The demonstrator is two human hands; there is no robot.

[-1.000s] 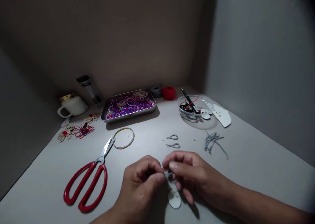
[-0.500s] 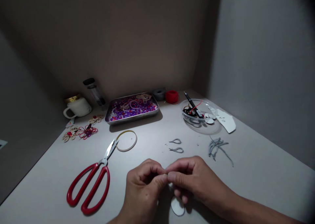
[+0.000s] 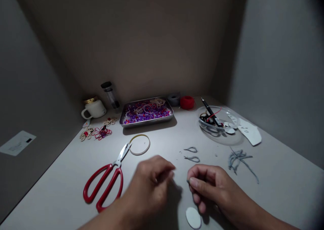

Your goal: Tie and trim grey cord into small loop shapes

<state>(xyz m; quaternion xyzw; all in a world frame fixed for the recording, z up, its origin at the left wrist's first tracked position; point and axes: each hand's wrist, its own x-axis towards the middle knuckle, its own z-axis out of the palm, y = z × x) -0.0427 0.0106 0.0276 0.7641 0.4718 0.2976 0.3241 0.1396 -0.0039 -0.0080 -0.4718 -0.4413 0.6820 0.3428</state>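
My right hand (image 3: 210, 188) is closed in a pinch low in the middle. A small grey end, seemingly of cord, pokes out between thumb and forefinger; the rest is hidden by the fingers. Just below it a white oval piece (image 3: 193, 218) lies flat on the table. To its left, my left hand (image 3: 154, 184) is lifted and somewhat blurred, with thumb and forefinger tips slightly apart and nothing visible between them. Two grey cord loops (image 3: 191, 159) lie beyond the hands. Further right is a loose pile of grey cord pieces (image 3: 239, 161).
Red-handled scissors (image 3: 117, 163) lie left, blades by a round hoop (image 3: 139, 153). Behind are a bead tray (image 3: 146, 122), red cord roll (image 3: 187, 102), grey roll (image 3: 174, 99), mug (image 3: 95, 109) and cord flowers (image 3: 103, 133). A clear dish (image 3: 217, 109) holds a pen.
My hands were together at the fingertips; now they are apart, the left drawn away to the left. The whole view has shifted, so things appear further right.
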